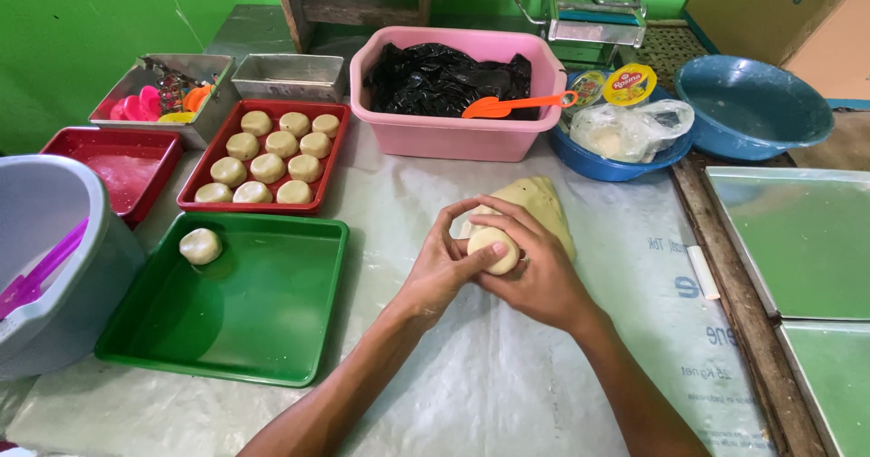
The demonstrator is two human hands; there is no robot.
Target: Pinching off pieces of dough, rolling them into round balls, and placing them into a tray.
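Observation:
Both my hands meet over the middle of the table around a small round ball of pale dough [494,249]. My left hand [439,267] wraps it from the left, thumb on top. My right hand [535,276] cups it from the right and beneath. Just behind them lies a large lump of the same dough [536,200] on the plastic sheet. A green tray [263,307] to my left holds one dough ball [200,246]. Behind it, a red tray [195,205] carries several flattened dough rounds [268,167].
A pink tub [453,135] with black plastic and an orange scoop stands at the back. A blue bowl [589,163] holds a bag and a tub. A grey bucket [54,267] sits far left. An empty blue basin [752,108] and metal trays [797,240] are right.

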